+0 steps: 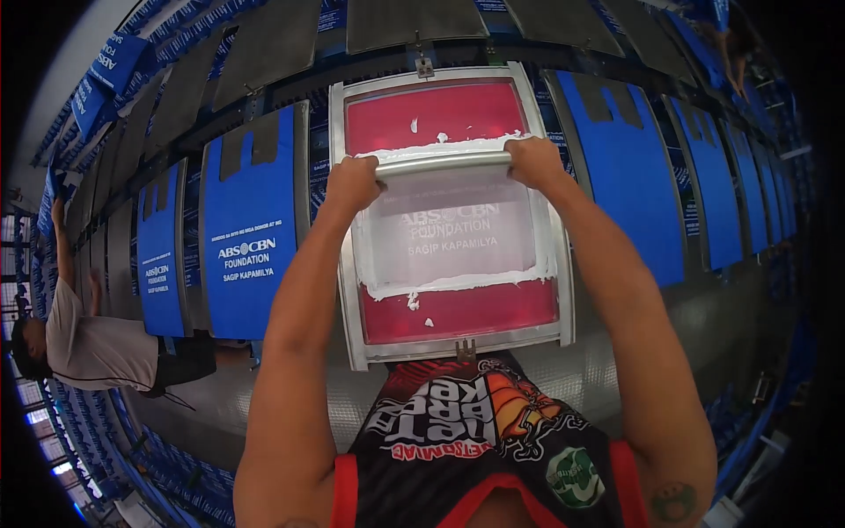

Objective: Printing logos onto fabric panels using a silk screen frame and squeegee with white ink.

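Note:
A squeegee (444, 164) with a pale, rounded handle lies across a screen-printing frame (354, 304). My left hand (355, 183) is wrapped around its left end, and my right hand (535, 162) grips the right end. The frame is metal, with a pale mesh window in the middle and red bands at top and bottom. White ink (453, 284) forms a thick ridge along the window's near edge. More of it lies along the far side of the squeegee, with small blobs on the red bands. White lettering shows through the mesh. The squeegee's blade is hidden.
Blue cloth bags with cut-out handles lie on slanted boards to the left (255, 198) and right (616, 185). A metal clamp (423, 67) sits at the frame's far edge. At far left, another person (101, 339) reaches up. Blue bags (92, 104) hang at upper left.

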A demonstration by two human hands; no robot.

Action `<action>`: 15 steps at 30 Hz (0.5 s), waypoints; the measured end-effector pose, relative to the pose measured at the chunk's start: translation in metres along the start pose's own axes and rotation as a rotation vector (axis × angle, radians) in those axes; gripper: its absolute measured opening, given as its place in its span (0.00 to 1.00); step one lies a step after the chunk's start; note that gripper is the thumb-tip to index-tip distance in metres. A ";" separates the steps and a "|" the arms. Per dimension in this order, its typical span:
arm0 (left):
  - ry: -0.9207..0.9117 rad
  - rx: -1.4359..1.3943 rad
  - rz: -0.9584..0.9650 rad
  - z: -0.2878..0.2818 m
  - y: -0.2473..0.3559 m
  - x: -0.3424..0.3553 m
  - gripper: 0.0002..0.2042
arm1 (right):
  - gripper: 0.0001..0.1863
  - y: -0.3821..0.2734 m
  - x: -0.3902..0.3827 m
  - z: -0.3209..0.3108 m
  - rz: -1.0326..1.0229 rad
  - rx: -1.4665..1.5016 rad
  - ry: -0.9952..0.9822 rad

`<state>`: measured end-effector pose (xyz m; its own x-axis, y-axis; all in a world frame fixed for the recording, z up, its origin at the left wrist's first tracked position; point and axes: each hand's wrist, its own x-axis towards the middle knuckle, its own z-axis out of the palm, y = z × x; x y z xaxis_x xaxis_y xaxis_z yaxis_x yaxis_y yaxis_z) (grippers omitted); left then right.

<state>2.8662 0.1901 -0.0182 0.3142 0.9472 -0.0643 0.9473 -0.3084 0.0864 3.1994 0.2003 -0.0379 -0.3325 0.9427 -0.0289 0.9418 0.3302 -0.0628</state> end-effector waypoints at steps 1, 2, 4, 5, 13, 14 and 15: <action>-0.021 -0.020 -0.018 -0.006 0.000 -0.002 0.16 | 0.15 -0.001 -0.001 -0.003 -0.004 0.013 -0.036; -0.107 -0.009 -0.070 -0.013 0.009 -0.023 0.17 | 0.16 -0.006 -0.019 -0.003 0.021 0.053 -0.131; -0.278 -0.005 -0.118 -0.008 0.040 -0.093 0.17 | 0.08 -0.025 -0.105 0.006 0.075 0.128 -0.228; -0.250 0.006 -0.073 0.007 0.048 -0.138 0.16 | 0.07 -0.037 -0.145 0.009 -0.021 0.151 -0.076; 0.116 -0.008 0.027 0.011 0.008 -0.003 0.09 | 0.11 0.008 -0.001 0.019 0.036 0.029 0.084; 0.014 -0.004 -0.002 0.005 -0.005 0.008 0.14 | 0.15 0.006 0.014 0.005 -0.009 -0.020 0.011; 0.009 -0.005 -0.004 0.001 -0.002 -0.001 0.14 | 0.15 0.002 0.005 0.005 -0.011 -0.018 0.006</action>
<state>2.8638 0.1896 -0.0192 0.3101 0.9490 -0.0562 0.9482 -0.3044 0.0910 3.1997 0.2051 -0.0428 -0.3421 0.9394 -0.0219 0.9390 0.3409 -0.0451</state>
